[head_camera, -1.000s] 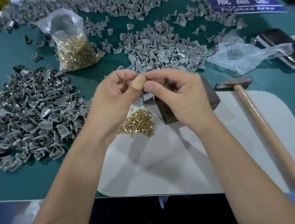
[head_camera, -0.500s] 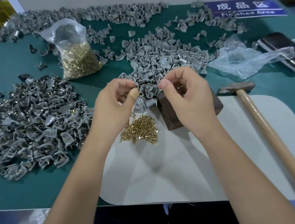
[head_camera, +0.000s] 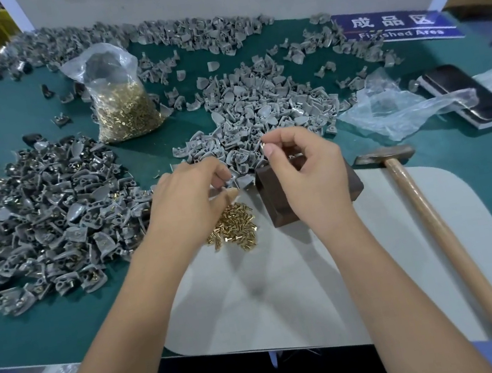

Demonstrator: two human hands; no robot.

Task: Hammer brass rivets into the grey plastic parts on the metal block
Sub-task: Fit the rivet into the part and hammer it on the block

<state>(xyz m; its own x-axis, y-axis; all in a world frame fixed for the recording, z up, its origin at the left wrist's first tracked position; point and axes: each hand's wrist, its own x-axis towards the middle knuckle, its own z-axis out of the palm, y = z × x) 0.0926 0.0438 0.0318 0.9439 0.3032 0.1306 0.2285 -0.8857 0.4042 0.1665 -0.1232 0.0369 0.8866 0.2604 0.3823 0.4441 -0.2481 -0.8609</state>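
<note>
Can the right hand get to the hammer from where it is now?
Probably yes. The hammer lies untouched just right of the right hand, with bare mat between them. But that hand pinches something small, likely a rivet, so it must let go first.

Above the metal block, the right hand pinches a brass rivet, while the left hand grips a grey plastic part beside the loose rivets.

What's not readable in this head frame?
- Top of the metal block, head view: the right hand covers it.
- Right hand's fingertip pinch: something tiny, too small to name.
- What the left hand grips: its own fingers hide it.
- Blue sign: grey parts cover some letters.
</note>
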